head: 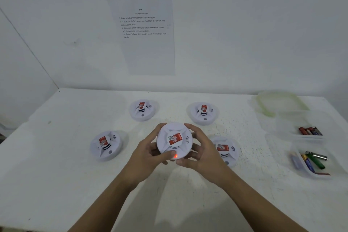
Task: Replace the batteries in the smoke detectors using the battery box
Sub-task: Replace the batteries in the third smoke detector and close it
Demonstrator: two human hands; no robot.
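Holding a white smoke detector (174,140) clear of the table (56,175), both hands are meeting at the centre of the view. The two bare forearms are reaching in from the bottom edge and converging on it.

The left hand (150,154) is gripping the left rim, with its fingers curled round and under the edge. Its thumb (169,155) is lying on the near rim, just beside a glowing red light (175,156). The right hand (199,152) is gripping the right rim, fingers curled round the edge, forefinger at the upper right and thumb under the near rim. The face with its red label is tilting toward the camera.

Four more detectors are lying face up on the table around the hands: far left (142,109), far right (203,113), near left (105,145) and near right (225,149), the last partly hidden behind the right hand.

At the right of the table, two clear boxes are sitting open. The far box (293,118) is holding a row of batteries (310,131); the near box (301,170) is holding loose batteries (314,162). A clear lid (263,107) is lying behind them. A printed sheet (145,34) is hanging on the wall.
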